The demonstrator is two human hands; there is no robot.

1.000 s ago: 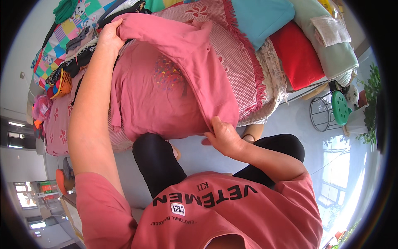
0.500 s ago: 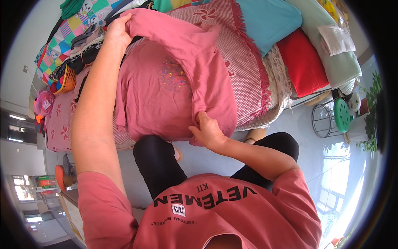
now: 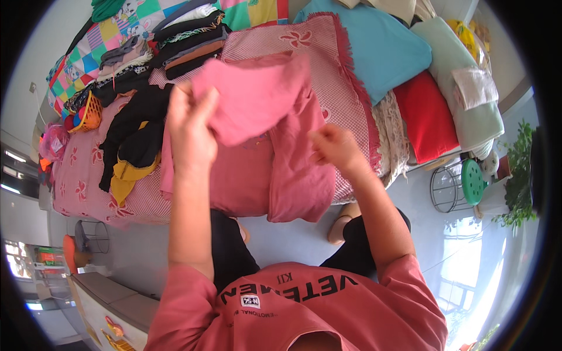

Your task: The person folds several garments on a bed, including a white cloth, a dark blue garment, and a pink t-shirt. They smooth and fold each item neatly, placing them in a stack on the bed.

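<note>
A pink long-sleeved top (image 3: 243, 175) with a small colourful print lies on the bed in front of me, partly folded over. One sleeve (image 3: 257, 99) is lifted off it and smeared by motion. My left hand (image 3: 195, 131) is at the left edge of this raised sleeve, thumb and fingers closed about the cloth. Above the right side of the top hovers my right hand (image 3: 339, 149), its fingers curled but blurred; no cloth shows in it. The print is mostly hidden under the sleeve.
A patterned pink bedspread (image 3: 298, 38) covers the bed. At left lie a black and yellow garment (image 3: 134, 149), folded clothes (image 3: 190, 44) in a stack and an orange basket (image 3: 91, 114). Blue (image 3: 380, 50) and red cloths (image 3: 427, 117) lie right; beyond is a green stool (image 3: 473, 181).
My left hand has come down and right from the bed's far side, bringing the sleeve across the top. My right hand has left the lower edge and risen to the right.
</note>
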